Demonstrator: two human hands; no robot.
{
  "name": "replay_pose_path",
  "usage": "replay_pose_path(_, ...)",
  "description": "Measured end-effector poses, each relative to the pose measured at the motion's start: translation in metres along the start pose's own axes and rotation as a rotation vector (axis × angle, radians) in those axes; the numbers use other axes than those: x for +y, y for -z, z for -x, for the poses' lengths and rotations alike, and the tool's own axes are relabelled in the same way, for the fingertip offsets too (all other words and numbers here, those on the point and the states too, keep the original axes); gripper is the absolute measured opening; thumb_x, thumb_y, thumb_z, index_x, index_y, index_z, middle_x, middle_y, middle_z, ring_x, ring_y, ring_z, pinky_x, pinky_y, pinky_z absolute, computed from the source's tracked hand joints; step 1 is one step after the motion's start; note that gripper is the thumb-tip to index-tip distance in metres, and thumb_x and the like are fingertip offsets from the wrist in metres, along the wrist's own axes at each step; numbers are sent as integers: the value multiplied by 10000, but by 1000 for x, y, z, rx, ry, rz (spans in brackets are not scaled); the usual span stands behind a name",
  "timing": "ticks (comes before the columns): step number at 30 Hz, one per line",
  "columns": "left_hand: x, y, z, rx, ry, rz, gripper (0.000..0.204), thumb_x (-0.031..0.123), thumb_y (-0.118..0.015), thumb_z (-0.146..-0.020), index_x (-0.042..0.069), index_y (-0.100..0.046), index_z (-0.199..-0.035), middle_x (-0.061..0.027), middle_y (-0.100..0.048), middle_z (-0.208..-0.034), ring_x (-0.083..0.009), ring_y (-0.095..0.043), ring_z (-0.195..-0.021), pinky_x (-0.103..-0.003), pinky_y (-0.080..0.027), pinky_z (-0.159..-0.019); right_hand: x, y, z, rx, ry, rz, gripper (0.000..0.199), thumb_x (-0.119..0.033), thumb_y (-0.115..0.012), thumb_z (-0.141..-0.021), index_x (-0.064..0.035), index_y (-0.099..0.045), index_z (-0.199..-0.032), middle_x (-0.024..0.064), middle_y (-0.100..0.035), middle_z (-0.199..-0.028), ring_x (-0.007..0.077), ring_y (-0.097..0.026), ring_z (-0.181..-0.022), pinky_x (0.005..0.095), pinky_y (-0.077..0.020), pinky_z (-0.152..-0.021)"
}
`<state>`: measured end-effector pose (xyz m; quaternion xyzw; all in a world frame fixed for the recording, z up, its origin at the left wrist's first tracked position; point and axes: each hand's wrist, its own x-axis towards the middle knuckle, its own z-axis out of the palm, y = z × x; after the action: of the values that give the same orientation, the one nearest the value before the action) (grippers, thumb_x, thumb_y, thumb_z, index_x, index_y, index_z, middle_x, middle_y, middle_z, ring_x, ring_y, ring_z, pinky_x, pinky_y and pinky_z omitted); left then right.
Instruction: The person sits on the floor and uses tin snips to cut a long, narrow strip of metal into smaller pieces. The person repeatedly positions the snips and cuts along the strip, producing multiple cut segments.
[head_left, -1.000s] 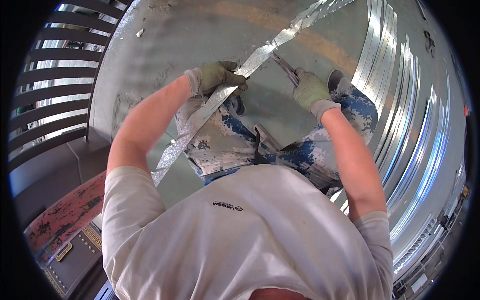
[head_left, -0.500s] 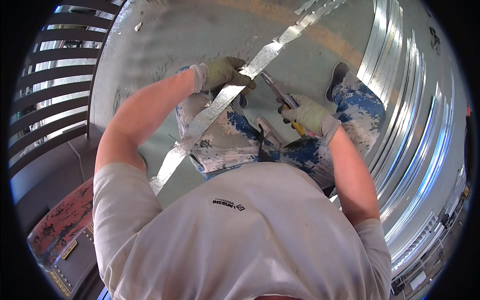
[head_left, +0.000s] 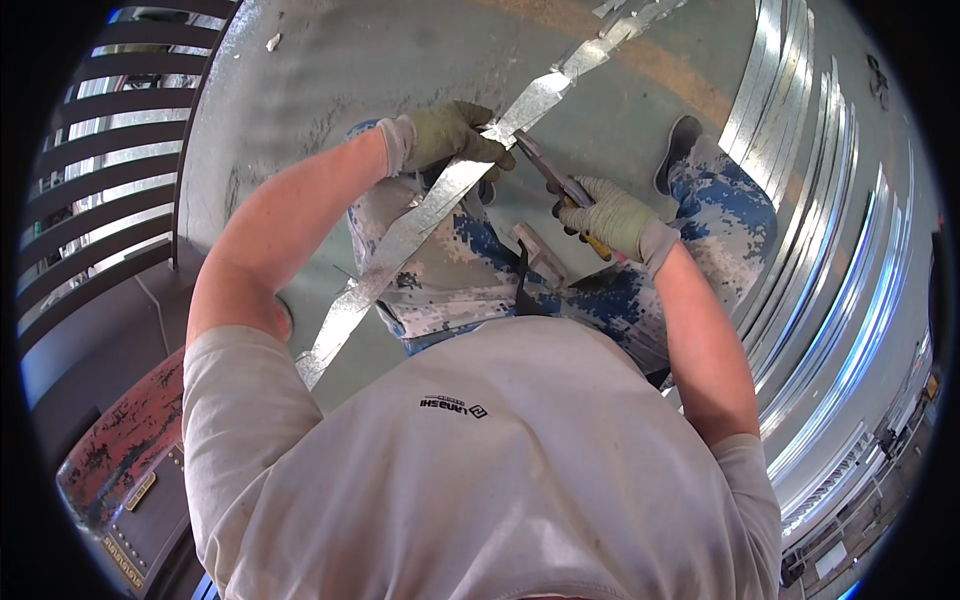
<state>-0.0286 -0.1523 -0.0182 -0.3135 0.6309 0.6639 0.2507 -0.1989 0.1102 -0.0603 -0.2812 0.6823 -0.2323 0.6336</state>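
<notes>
A long, bent strip of shiny sheet metal (head_left: 425, 222) runs diagonally across the view, from beside my left upper arm up to the far floor. My left hand (head_left: 447, 137), in a greenish work glove, is closed around the strip at its middle, fingers curled over and under it. In my gloved right hand (head_left: 612, 215) are tin snips (head_left: 549, 171) with long grey jaws and yellow on the handles. The tip of the snips meets the strip's right edge, just beside my left fingers. Whether the jaws are parted cannot be made out.
Long metal strips (head_left: 800, 200) lie in rows on the floor at right. A greyish block-like piece (head_left: 540, 254) is between my camouflage-clad legs. Dark slats (head_left: 120, 145) stand at left, above a worn red curved part (head_left: 125, 440). My shoe (head_left: 680, 150) is at far right.
My right hand has shifted slightly up and left, bringing the tip of the snips to the strip's edge. The left hand keeps its hold, nearly in place.
</notes>
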Motion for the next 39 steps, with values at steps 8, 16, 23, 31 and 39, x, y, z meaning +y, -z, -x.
replay_pose_path(8,0,-3,2,-9,-16,112,434,139,-889,-981,-9,-742,-1362,-66,-837,-1122,-112,-787,-921,-281,-631,-815,13,1,-9,-14,-10,31,499,-251,-776,-1049,-97,-690,-1516,5,-687,-1018,128,-621,-905,323,-542,-815)
replay_pose_path(16,-11,3,-8,-45,0,179,485,164,-818,-1047,-23,-649,-1462,-109,-834,-1183,-151,-806,-934,-311,-653,-827,1,2,4,-105,32,-261,491,-138,-804,-992,-67,-680,-1462,36,-690,-995,144,-685,-783,322,-553,-682)
replay_pose_path(23,-9,0,-6,27,46,198,458,222,-755,-1113,-35,-634,-1472,-137,-845,-1160,-178,-808,-943,-336,-657,-848,0,-14,-5,41,-47,-101,345,-89,-686,-987,-54,-695,-1330,49,-693,-948,128,-657,-721,321,-539,-634)
replay_pose_path(31,-17,3,-19,37,7,98,413,246,-729,-1131,-41,-679,-1424,-159,-844,-1154,-194,-815,-978,-359,-669,-876,8,-38,-12,421,94,603,464,-162,-666,-979,-22,-647,-1421,289,-758,-1243,483,-730,-1181,530,-583,-1025)
replay_pose_path(39,-23,9,-30,-47,-53,262,458,117,-760,-1088,-43,-625,-1495,-203,-819,-1224,-223,-820,-1018,-346,-692,-927,-10,-20,10,350,124,650,713,-238,-742,-939,-37,-526,-1588,278,-716,-1360,451,-694,-1256,520,-566,-1048)
